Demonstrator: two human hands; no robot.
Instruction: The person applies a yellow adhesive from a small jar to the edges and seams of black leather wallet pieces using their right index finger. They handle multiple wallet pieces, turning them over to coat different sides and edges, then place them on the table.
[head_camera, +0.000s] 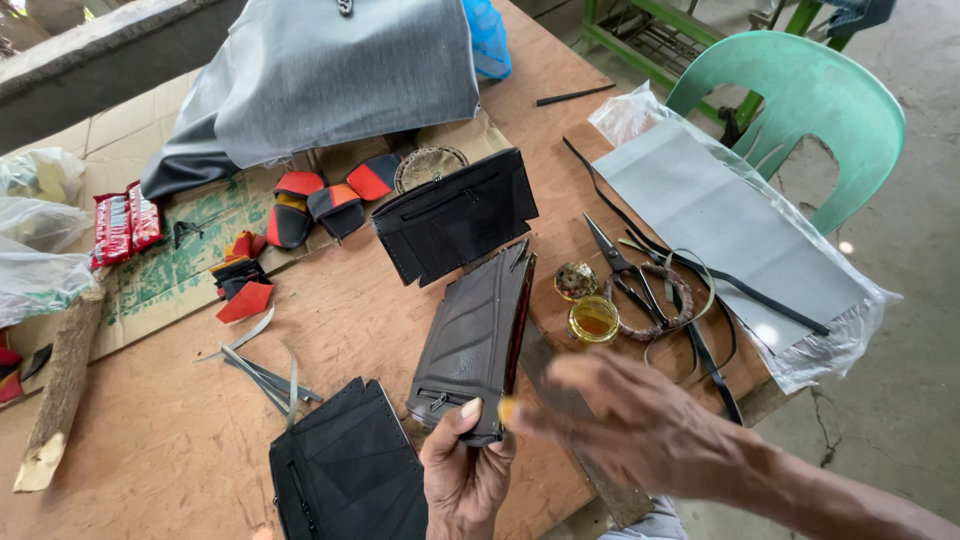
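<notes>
Workbench (200, 440), plywood, seen from above, with a sheet of grey fabric (330, 70) draped at its far edge and a green plastic chair (800, 100) beyond the right corner. A grey panel in a clear plastic bag (730, 220) lies at right; near it are scissors (620, 270), black straps (700, 340) and a small jar of amber liquid (594, 318) (probably adhesive or oil; contents cannot be confirmed). Two black stitched pouches rest on the bench: one at centre (455, 215), one at the near edge (345, 470).

The dark wallet piece (475, 335) is held just above the bench, tilted on edge, zipper end lowest. The left hand (462, 470) has thumb and fingers clamped on its lower corner. The right hand (620, 420) is motion-blurred beside that corner, fingers loosely spread; whether it touches the piece cannot be told.

To work the edge well, a firm pinch low on the piece seems advisable, keeping the folded edge turned toward the free hand and clear of the jar.
</notes>
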